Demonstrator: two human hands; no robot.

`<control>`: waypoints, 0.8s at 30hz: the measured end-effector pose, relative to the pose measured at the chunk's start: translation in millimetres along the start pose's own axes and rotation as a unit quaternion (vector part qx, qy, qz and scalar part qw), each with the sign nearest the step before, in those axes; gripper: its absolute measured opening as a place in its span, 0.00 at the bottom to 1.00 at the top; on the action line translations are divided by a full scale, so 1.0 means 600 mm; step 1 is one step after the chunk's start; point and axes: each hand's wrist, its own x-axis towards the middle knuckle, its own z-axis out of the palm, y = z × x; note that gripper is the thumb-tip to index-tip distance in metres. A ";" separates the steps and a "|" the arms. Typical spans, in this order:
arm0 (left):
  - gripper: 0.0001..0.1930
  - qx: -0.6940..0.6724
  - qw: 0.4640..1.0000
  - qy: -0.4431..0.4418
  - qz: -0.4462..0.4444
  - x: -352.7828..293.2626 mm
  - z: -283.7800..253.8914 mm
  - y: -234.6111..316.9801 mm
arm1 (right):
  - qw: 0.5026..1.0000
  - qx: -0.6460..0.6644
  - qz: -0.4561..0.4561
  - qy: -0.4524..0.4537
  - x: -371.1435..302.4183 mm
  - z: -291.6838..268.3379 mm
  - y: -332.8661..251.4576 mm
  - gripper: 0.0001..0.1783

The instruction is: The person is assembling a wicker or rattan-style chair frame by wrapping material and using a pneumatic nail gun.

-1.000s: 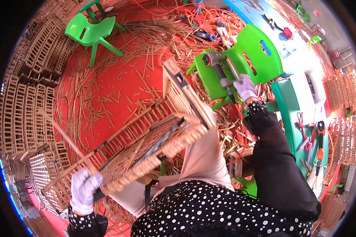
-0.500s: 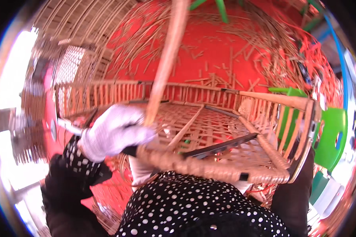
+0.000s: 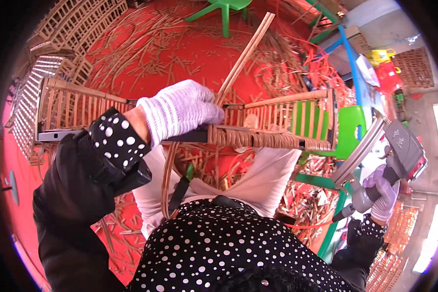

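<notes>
My left hand (image 3: 182, 109), in a white knitted glove, is closed around a rattan strip (image 3: 246, 56) at the dark rail of a woven frame (image 3: 263, 139). One length of the strip sticks up past the fingers; a loop of rattan (image 3: 167, 180) hangs below the rail. The rail's right part is wrapped in rattan, and slatted sides rise at its left and right. Off to the right, my right hand (image 3: 385, 194), also gloved, grips the handle of a grey air stapler (image 3: 399, 148), apart from the frame. A red hose runs from its base.
Rattan scraps litter the red floor (image 3: 146, 78). Stacked woven frames (image 3: 78, 29) stand at the far left. A green stool (image 3: 226, 9) is at the back, and a green chair (image 3: 350, 126) stands right of the frame. Red strapping (image 3: 321, 68) lies tangled at the far right.
My right hand and the air stapler have come into view at the right. The frame has tipped so its woven panel no longer shows, and my left hand has moved up and right.
</notes>
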 end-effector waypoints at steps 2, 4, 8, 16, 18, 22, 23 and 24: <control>0.13 -0.144 0.977 -0.057 -0.146 0.003 0.001 -0.010 | 0.995 0.038 0.040 -0.086 -0.024 0.041 -0.065 0.19; 0.07 0.080 0.992 -0.028 0.093 0.006 -0.001 -0.020 | 0.978 -0.050 0.083 -0.183 -0.029 0.092 -0.101 0.20; 0.12 0.264 0.934 -0.049 0.234 0.007 0.002 -0.035 | 0.941 -0.102 0.248 -0.206 -0.065 0.194 -0.147 0.12; 0.07 0.256 0.955 -0.070 0.135 0.023 0.024 -0.032 | 0.886 -0.171 0.320 -0.289 -0.036 0.286 -0.171 0.11; 0.08 0.229 0.965 -0.073 0.109 0.023 0.025 -0.029 | 0.879 -0.179 0.328 -0.295 -0.033 0.295 -0.174 0.10; 0.10 0.188 0.976 -0.083 0.075 0.025 0.024 -0.025 | 0.871 -0.191 0.340 -0.299 -0.030 0.308 -0.175 0.10; 0.12 0.177 0.979 -0.079 0.064 0.026 0.024 -0.024 | 0.870 -0.193 0.340 -0.300 -0.030 0.311 -0.176 0.10; 0.12 0.204 0.972 -0.078 0.085 0.027 0.024 -0.023 | 0.868 -0.194 0.342 -0.302 -0.030 0.313 -0.176 0.09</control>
